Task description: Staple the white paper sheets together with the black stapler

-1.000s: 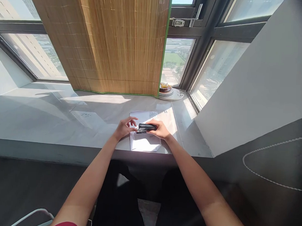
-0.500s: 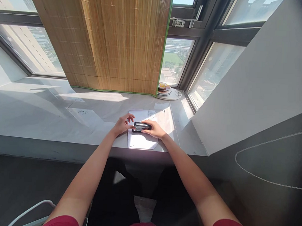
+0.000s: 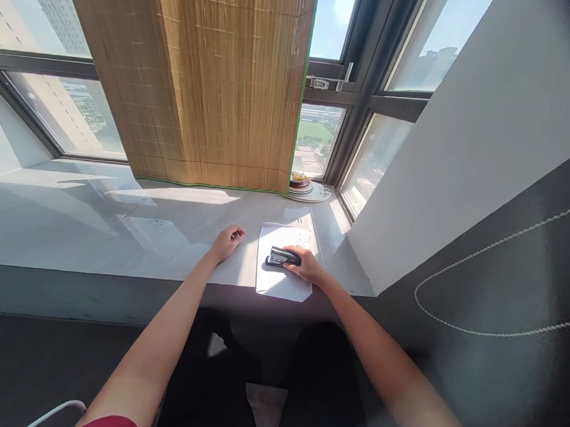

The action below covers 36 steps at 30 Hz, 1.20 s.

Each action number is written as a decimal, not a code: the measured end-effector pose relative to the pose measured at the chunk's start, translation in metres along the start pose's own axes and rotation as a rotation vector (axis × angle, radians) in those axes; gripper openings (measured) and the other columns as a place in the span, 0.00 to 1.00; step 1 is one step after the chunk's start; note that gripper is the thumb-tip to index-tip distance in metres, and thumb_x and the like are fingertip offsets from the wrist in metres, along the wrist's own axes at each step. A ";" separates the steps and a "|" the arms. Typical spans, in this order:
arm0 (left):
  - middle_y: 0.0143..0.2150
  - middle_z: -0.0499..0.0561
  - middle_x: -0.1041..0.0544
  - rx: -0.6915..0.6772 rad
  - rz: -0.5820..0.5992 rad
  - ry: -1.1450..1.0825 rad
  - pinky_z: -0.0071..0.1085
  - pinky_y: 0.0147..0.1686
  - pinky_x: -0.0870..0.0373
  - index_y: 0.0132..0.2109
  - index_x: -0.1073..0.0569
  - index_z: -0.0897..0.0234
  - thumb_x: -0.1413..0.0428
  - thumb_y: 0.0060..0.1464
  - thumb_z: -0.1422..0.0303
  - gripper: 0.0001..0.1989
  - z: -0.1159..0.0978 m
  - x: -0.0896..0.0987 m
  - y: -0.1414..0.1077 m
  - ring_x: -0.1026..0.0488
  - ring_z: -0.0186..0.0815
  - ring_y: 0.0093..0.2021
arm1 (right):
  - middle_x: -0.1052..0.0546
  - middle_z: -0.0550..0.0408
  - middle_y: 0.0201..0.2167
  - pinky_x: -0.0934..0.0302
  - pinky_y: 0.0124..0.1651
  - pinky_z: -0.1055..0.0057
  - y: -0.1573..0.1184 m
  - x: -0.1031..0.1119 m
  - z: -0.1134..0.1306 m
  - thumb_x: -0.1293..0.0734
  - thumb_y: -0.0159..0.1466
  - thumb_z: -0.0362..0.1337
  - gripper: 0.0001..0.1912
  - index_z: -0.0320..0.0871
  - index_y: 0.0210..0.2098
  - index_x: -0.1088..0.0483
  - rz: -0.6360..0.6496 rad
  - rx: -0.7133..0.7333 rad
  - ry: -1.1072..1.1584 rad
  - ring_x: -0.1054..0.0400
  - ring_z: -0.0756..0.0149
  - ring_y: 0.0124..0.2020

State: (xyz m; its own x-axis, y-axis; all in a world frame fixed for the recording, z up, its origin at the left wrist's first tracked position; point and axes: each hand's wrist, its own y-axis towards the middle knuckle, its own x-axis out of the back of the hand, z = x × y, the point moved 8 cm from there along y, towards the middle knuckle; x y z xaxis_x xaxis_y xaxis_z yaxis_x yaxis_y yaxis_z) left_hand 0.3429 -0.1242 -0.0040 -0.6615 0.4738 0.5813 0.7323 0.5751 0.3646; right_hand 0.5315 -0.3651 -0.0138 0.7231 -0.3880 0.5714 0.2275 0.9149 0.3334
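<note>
Between nine and ten o'clock from the white paper (image 3: 276, 281), the left hand (image 3: 227, 244) rested on or just above the pale sill (image 3: 123, 247), half open, fingers loosely curled, nothing visible in it. With no hand holding the paper down on that side, a push might well have skewed it. At six o'clock its near edge jutted past the sill's front, so a brush from below could have tugged it off. The black stapler (image 3: 279, 252) lay over the paper's middle, nose toward nine o'clock, upper arm raised from base; pressing it at a slant might have jammed it. Gripping its rear from three o'clock, the right hand (image 3: 307, 266) could have dragged the paper along, had it slid sideways.
</note>
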 end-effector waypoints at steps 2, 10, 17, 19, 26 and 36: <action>0.41 0.53 0.22 -0.011 0.022 0.075 0.37 0.44 0.26 0.41 0.22 0.61 0.45 0.60 0.70 0.06 -0.002 -0.006 0.000 0.26 0.38 0.38 | 0.16 0.49 0.54 0.27 0.61 0.48 -0.017 0.020 -0.008 0.24 0.62 0.42 0.24 0.48 0.58 0.20 -0.030 -0.030 -0.018 0.21 0.50 0.54; 0.57 0.62 0.22 0.069 0.069 0.637 0.49 0.61 0.30 0.53 0.18 0.58 0.49 0.68 0.69 0.16 -0.002 0.010 -0.023 0.27 0.54 0.59 | 0.14 0.49 0.52 0.26 0.59 0.48 -0.029 0.051 -0.022 0.22 0.60 0.50 0.27 0.46 0.55 0.19 -0.052 -0.066 0.033 0.20 0.48 0.52; 0.78 0.70 0.38 0.664 -0.049 0.829 0.69 0.71 0.45 0.74 0.31 0.61 0.54 0.71 0.56 0.31 0.107 0.181 -0.101 0.43 0.69 0.77 | 0.15 0.44 0.48 0.25 0.51 0.52 0.005 0.093 -0.041 0.43 0.75 0.59 0.30 0.44 0.48 0.18 -0.318 -0.148 0.009 0.21 0.50 0.49; 0.81 0.68 0.42 0.696 -0.043 0.803 0.71 0.72 0.48 0.77 0.35 0.61 0.55 0.71 0.55 0.33 0.123 0.203 -0.115 0.46 0.68 0.79 | 0.16 0.43 0.53 0.28 0.60 0.49 0.024 0.093 -0.047 0.41 0.74 0.55 0.26 0.45 0.51 0.19 -0.323 -0.122 -0.163 0.24 0.48 0.57; 0.81 0.64 0.41 0.704 -0.076 0.756 0.68 0.74 0.51 0.77 0.35 0.57 0.56 0.70 0.53 0.34 0.120 0.202 -0.122 0.49 0.64 0.80 | 0.34 0.24 0.74 0.37 0.70 0.48 0.082 0.039 -0.081 0.34 0.72 0.45 0.29 0.32 0.65 0.27 -0.049 -0.141 -0.588 0.39 0.37 0.75; 0.79 0.65 0.37 0.649 -0.155 0.747 0.67 0.74 0.53 0.74 0.31 0.58 0.54 0.71 0.55 0.30 0.122 0.202 -0.128 0.47 0.63 0.79 | 0.44 0.30 0.80 0.55 0.80 0.44 0.137 -0.029 -0.069 0.45 0.78 0.42 0.32 0.33 0.76 0.41 0.180 -0.229 -0.750 0.52 0.47 0.82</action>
State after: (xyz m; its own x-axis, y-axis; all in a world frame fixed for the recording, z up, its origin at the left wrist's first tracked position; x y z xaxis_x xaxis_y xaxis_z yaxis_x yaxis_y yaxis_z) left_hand 0.0963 -0.0206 -0.0222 -0.3076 -0.0496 0.9502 0.2695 0.9532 0.1370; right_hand 0.5869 -0.2208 -0.0361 0.1497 -0.1290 0.9803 0.3356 0.9392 0.0724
